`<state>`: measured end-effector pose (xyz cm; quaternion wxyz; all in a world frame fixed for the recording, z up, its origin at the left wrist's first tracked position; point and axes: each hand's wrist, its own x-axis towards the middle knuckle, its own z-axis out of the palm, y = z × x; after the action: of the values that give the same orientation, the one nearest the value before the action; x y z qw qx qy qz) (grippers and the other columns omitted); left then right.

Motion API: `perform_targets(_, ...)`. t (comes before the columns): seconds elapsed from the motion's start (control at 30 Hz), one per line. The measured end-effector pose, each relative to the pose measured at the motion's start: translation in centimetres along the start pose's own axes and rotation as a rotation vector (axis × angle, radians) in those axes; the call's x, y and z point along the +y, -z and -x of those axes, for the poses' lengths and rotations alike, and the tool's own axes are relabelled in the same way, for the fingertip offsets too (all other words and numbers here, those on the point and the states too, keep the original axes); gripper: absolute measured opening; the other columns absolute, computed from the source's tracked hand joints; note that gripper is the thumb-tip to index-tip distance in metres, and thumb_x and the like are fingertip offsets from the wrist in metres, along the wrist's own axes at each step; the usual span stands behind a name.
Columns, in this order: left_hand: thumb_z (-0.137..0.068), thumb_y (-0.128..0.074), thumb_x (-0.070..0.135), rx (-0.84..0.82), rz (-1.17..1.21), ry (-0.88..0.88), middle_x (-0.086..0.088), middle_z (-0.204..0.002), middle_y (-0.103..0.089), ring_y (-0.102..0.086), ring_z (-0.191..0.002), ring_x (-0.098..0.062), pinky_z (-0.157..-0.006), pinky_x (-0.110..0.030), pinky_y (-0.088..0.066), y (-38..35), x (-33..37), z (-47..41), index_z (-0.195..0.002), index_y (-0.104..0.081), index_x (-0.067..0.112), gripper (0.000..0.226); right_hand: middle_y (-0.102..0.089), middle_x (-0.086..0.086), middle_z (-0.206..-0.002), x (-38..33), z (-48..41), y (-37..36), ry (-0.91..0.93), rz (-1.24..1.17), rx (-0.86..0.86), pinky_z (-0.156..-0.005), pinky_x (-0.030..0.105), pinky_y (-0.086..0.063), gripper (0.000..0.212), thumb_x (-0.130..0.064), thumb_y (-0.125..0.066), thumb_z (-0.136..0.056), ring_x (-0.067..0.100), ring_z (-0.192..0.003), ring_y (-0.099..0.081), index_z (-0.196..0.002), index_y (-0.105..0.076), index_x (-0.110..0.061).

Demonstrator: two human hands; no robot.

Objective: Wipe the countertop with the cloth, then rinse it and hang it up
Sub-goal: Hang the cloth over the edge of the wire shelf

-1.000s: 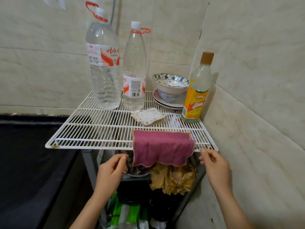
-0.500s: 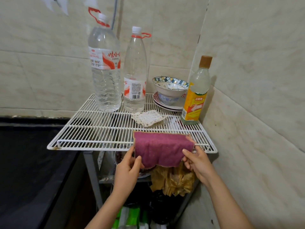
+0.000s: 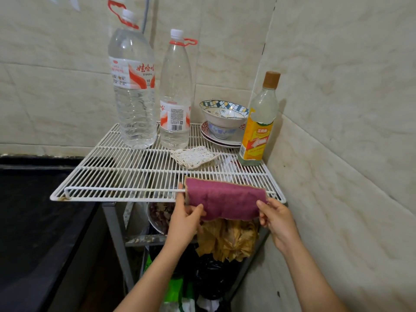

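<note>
The purple cloth [image 3: 225, 199] lies folded over the front rail of the wire rack [image 3: 112, 176], I'd guess so that it can drip dry. The left hand [image 3: 186, 219] pinches its lower corner at 7 o'clock and the right hand [image 3: 276, 219] pinches the corner at 4 o'clock, probably tugging it even. The dark table [image 3: 33, 210] sits off at 9 o'clock. Under the rack, the crumpled yellow stuff [image 3: 227, 239] and a dim dish [image 3: 158, 213] are hard to identify.

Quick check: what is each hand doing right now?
Left hand pinches the left edge of the purple cloth.
Right hand pinches its right edge.
</note>
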<state>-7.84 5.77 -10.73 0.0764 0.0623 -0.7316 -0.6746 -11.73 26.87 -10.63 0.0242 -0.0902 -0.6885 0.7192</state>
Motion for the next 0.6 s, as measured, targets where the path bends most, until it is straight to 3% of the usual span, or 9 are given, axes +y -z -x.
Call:
perform_targets(0.07,-0.092,-0.051,0.004,-0.056,0.128,0.031,-0.007,-0.075,-0.067,-0.049,-0.038,-0.014,-0.041,-0.023,-0.043,0.4,0.4,-0.4,-0.123,-0.02,0.052,0.065,-0.046,-0.001,-0.051,-0.2,0.3,0.1,-0.015,-0.023,-0.049,-0.038,0.015,-0.034,0.013,-0.002,-0.055,-0.087,0.004,-0.039,-0.04,-0.085,-0.06,-0.015)
perform_targets(0.17,-0.091,-0.049,0.0,-0.117,0.254,0.085,-0.005,-0.065,-0.067,-0.042,-0.032,-0.013,-0.038,-0.02,-0.031,0.9,0.4,-1.2,-0.116,-0.043,0.037,0.045,-0.046,-0.003,-0.047,-0.6,0.8,-0.1,-0.055,-0.046,-0.095,-0.038,0.016,-0.034,0.019,0.001,-0.052,-0.088,0.005,-0.039,-0.04,-0.09,-0.061,-0.016)
perform_targets(0.27,-0.091,-0.049,0.002,-0.101,0.243,0.098,-0.004,-0.06,-0.065,-0.042,-0.033,-0.014,-0.039,-0.022,-0.03,0.9,0.5,-1.1,-0.109,-0.048,0.013,0.021,-0.045,-0.005,-0.043,-1.0,0.5,0.1,-0.086,0.012,-0.11,-0.037,0.016,-0.034,0.017,-0.001,-0.053,-0.088,0.006,-0.036,-0.04,-0.086,-0.059,-0.016)
perform_targets(0.43,-0.093,-0.049,0.011,-0.061,0.181,0.08,-0.002,-0.042,-0.049,-0.037,-0.032,-0.01,-0.035,-0.019,-0.032,0.8,1.1,1.5,-0.098,-0.056,0.013,0.008,-0.047,-0.004,-0.043,-1.7,0.5,0.8,-0.145,0.076,-0.199,-0.038,0.016,-0.033,0.019,-0.006,-0.053,-0.089,0.007,-0.037,-0.04,-0.073,-0.055,-0.016)
perform_targets(0.6,-0.093,-0.053,0.015,-0.101,0.078,0.231,0.001,-0.037,-0.038,-0.028,-0.03,-0.009,-0.033,-0.016,-0.022,2.5,2.0,1.2,-0.083,-0.06,0.009,0.013,-0.044,-0.006,-0.042,-2.1,0.9,1.3,-0.173,0.126,-0.224,-0.035,0.015,-0.025,0.019,-0.009,-0.054,-0.09,0.006,-0.034,-0.037,-0.073,-0.058,-0.018)
